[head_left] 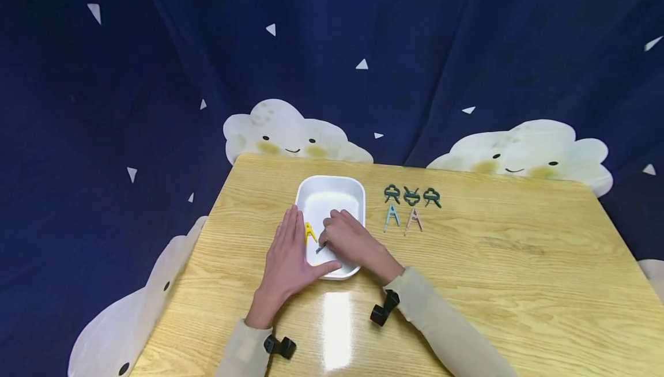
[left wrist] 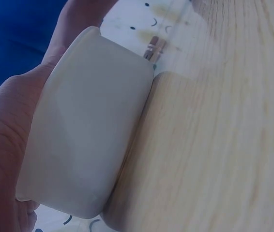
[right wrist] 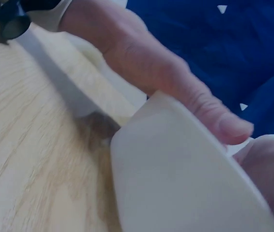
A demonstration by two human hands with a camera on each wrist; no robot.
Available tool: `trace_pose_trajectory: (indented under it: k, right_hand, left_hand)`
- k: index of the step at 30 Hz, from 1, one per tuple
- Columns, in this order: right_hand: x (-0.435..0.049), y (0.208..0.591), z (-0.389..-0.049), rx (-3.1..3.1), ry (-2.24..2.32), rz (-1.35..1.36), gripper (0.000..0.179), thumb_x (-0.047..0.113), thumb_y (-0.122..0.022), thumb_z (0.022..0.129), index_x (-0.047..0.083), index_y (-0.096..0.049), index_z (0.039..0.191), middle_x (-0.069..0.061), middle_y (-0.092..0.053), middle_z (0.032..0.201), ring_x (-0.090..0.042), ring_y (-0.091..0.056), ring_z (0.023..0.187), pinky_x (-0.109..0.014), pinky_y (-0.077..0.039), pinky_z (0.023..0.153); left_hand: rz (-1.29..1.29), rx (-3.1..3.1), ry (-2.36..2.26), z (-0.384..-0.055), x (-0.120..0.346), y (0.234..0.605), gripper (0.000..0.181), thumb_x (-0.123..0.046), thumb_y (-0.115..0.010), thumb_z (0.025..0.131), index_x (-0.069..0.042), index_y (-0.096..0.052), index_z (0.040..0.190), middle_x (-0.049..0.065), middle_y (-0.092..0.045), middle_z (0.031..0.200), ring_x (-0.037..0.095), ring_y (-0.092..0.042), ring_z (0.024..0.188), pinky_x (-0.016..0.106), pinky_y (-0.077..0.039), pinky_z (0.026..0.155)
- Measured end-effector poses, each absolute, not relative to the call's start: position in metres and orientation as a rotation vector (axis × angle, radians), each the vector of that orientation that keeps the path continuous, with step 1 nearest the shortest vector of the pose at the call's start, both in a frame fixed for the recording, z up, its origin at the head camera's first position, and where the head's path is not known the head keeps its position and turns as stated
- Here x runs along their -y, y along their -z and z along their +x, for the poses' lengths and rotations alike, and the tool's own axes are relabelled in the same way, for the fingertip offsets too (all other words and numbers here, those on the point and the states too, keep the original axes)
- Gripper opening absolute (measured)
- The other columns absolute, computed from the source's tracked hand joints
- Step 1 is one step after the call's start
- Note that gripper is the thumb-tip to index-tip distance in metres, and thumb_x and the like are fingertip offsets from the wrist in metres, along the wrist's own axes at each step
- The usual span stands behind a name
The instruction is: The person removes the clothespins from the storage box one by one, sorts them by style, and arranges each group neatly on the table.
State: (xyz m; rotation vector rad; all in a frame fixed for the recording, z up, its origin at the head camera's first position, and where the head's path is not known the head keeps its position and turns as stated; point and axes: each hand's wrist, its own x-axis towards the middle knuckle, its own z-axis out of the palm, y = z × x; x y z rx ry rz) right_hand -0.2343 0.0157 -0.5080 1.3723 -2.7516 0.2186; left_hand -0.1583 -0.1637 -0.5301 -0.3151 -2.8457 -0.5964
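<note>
My left hand (head_left: 287,256) rests along the left and near rim of a white tray (head_left: 358,192), fingers straight and thumb stretched over the near edge. In the right wrist view, that thumb (right wrist: 231,126) lies over the rim. My right hand (head_left: 344,236) is down inside the tray with curled fingers, gripping a small dark clip (head_left: 321,247) whose end sticks out below them. Most of this clip is hidden by the hand. Beside it, against the tray's left side, is a yellow clothespin (head_left: 309,232). The left wrist view shows mainly the tray's outer wall (left wrist: 88,130).
Right of the tray, several clips lie in two rows on the wooden table (head_left: 493,267). Three dark green cloud-shaped clips (head_left: 412,197) form the back row; a blue clothespin (head_left: 392,215) and a pink clothespin (head_left: 414,219) lie in front. A dark blue curtain (head_left: 332,48) hangs behind.
</note>
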Motion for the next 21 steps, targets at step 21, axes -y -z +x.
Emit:
trace_pose_trajectory:
  k: [21]
  right_hand:
    - [-0.0146, 0.5122, -0.2289, 2.803, -0.221, 1.027, 0.030, 0.045, -0.079, 0.086, 0.017, -0.078, 0.075, 0.004, -0.063, 0.072, -0.019, -0.048, 0.075, -0.032, -0.039, 0.069]
  left_hand:
    - [-0.319, 2.841, 0.586, -0.1576, 0.1633, 0.5288, 0.139, -0.091, -0.062, 0.075, 0.007, -0.017, 0.163, 0.020, -0.011, 0.173, 0.030, -0.010, 0.162, 0.044, -0.016, 0.130]
